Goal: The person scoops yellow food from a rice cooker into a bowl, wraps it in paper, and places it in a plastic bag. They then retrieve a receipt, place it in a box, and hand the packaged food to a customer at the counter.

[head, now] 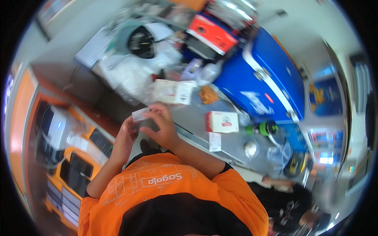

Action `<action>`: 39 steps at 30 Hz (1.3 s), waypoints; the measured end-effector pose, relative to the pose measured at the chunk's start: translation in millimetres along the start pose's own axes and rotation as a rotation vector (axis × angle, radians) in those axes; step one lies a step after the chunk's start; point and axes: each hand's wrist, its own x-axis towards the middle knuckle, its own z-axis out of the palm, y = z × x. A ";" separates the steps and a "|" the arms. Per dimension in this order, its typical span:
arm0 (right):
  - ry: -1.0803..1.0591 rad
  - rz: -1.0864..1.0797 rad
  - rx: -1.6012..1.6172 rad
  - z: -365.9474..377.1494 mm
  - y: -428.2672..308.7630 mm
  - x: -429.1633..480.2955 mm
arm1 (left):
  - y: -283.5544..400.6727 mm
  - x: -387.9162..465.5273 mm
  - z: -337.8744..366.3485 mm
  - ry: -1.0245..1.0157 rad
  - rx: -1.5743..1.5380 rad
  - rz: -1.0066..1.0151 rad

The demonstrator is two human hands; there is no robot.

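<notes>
A small white paper slip (140, 114) with print on it is held between my two hands, above the gap in front of the counter. My left hand (124, 138) pinches its lower left edge with the fingertips. On its right side, the fingers of my right hand (159, 124) touch the slip, with the thumb apart below. Nearest on the metal counter (189, 118) lie a white and brown packet (172, 92) and a crumpled brown item (208, 95). Farther right, a red and white box (223, 122) sits beside another printed slip (215, 142).
A large blue cooler box (262, 76) stands at the back right. Plastic bags (127, 76) and a cap (141, 42) are heaped at the back left. An orange shelf with a tablet (77, 171) is at left. Another person (283, 203) is at lower right.
</notes>
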 end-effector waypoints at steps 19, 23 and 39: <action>0.985 0.784 1.223 -211.5 156.7 -274.9 | -204.8 173.0 274.5 -0.663 1.723 0.604; 0.995 0.686 1.307 -197.5 183.8 -262.9 | -224.8 186.7 273.1 -0.656 1.735 0.595; 1.249 1.008 1.027 -194.3 183.9 -223.9 | -241.7 184.8 275.2 -0.509 1.803 0.733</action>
